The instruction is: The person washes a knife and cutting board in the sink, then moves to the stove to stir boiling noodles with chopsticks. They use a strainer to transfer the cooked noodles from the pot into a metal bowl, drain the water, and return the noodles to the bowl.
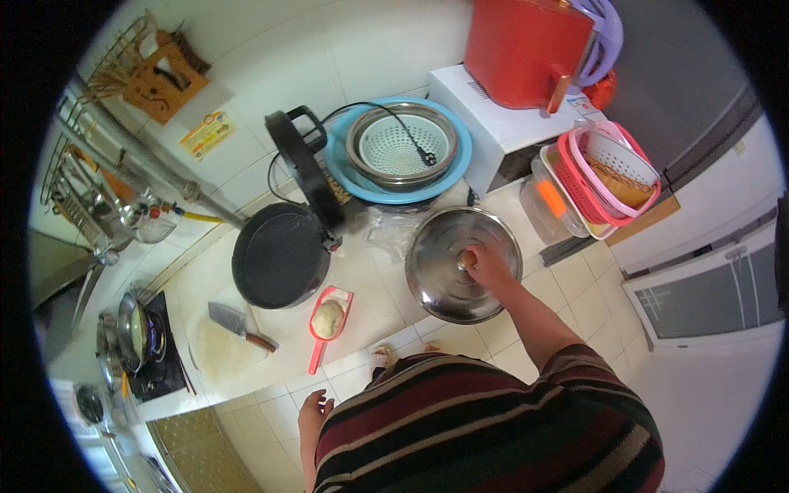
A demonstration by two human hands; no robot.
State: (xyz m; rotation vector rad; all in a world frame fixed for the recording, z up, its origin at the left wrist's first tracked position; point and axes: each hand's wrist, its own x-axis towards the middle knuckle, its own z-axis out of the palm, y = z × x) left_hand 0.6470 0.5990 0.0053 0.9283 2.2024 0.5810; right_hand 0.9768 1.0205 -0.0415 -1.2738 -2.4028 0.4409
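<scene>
My right hand is closed on the knob of a round steel lid at the front edge of the counter. Whatever lies under the lid is hidden. Low beside my body hangs my left hand, holding nothing, its fingers loosely bent and apart. Left of the lid, a lump of pale dough rests in a red scoop whose handle points toward me. Behind the scoop stands a black electric pan with its hinged lid raised. A cleaver with a wooden handle lies farther left.
Nested basins, a blue one outermost, hold a colander and a plug cord. A red appliance tops a white microwave at the back right, near pink baskets. At far left, a wok sits on the gas stove.
</scene>
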